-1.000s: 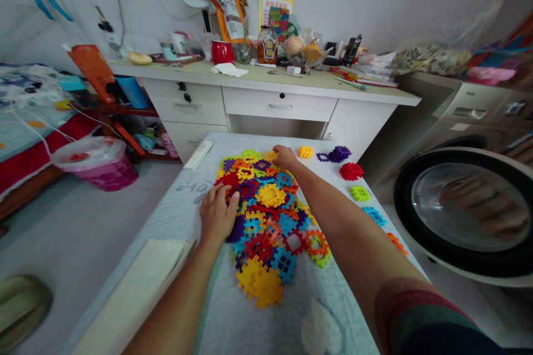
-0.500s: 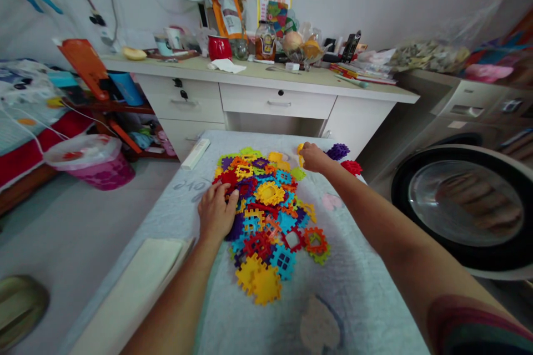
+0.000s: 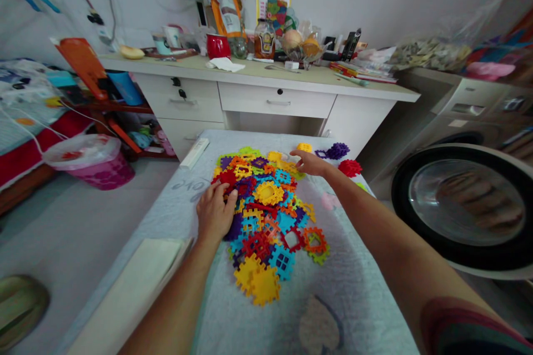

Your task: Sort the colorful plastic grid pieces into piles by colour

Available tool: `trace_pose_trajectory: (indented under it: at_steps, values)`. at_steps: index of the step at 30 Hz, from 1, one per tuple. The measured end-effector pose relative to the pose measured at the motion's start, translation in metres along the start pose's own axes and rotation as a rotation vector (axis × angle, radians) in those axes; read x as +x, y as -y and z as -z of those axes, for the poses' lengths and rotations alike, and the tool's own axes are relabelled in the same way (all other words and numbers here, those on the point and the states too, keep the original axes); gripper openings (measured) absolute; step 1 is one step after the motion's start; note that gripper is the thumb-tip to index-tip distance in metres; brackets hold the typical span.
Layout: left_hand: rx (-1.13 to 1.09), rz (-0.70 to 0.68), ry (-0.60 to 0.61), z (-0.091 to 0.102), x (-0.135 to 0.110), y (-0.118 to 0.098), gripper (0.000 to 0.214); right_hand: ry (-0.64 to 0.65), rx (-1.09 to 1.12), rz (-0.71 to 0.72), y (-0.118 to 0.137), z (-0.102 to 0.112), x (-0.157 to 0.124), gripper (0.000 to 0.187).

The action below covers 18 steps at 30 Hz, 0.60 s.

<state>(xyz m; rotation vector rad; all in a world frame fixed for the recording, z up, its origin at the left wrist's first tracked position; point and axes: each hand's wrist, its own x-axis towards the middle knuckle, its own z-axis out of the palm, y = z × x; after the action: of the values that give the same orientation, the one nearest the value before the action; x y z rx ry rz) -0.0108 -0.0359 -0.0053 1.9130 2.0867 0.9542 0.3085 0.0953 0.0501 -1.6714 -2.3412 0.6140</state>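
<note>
A heap of colourful toothed plastic building pieces point(image 3: 266, 194) lies on the cloth-covered table. My left hand point(image 3: 215, 212) rests along the heap's left edge, its spread fingertips at a red piece point(image 3: 227, 178). My right hand point(image 3: 311, 164) hovers by the heap's far right corner, fingers stretched towards yellow pieces point(image 3: 288, 166) and nothing visible in them. Just beyond it sits a yellow stack point(image 3: 304, 147). Further right are a purple stack point(image 3: 337, 150) and a red stack point(image 3: 350, 167). A green piece point(image 3: 361, 185) is partly hidden behind my right forearm.
A white remote-like object point(image 3: 195, 153) lies at the table's far left. Folded pale cloth or paper point(image 3: 137, 283) is along the left edge. A white drawer desk point(image 3: 275, 97) stands beyond, and a washing machine with a round door point(image 3: 466, 205) is on the right.
My right hand has let go of the yellow stack at the far edge and drawn back left towards the heap, its fingers opening. My left hand stays about where it was.
</note>
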Motion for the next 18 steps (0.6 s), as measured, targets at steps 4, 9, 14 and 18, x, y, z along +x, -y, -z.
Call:
trace_pose_trajectory:
  at_steps: [4, 9, 14, 18]
  values:
    - [-0.006, -0.003, 0.01, 0.0, 0.0, 0.001, 0.046, 0.093, -0.229, 0.12, 0.011, 0.0, 0.006, 0.069]
    - [-0.013, -0.001, -0.001, -0.001, 0.0, 0.002, 0.044, 0.116, -0.425, 0.177, 0.016, -0.004, 0.008, 0.061]
    - [-0.009, -0.005, -0.003, -0.001, 0.0, 0.001, 0.044, 0.064, -0.493, 0.183, 0.008, -0.001, 0.009, 0.051]
    - [-0.011, -0.01, 0.001, -0.001, 0.0, 0.002, 0.043, -0.124, -0.439, 0.07, 0.002, 0.013, 0.023, 0.049]
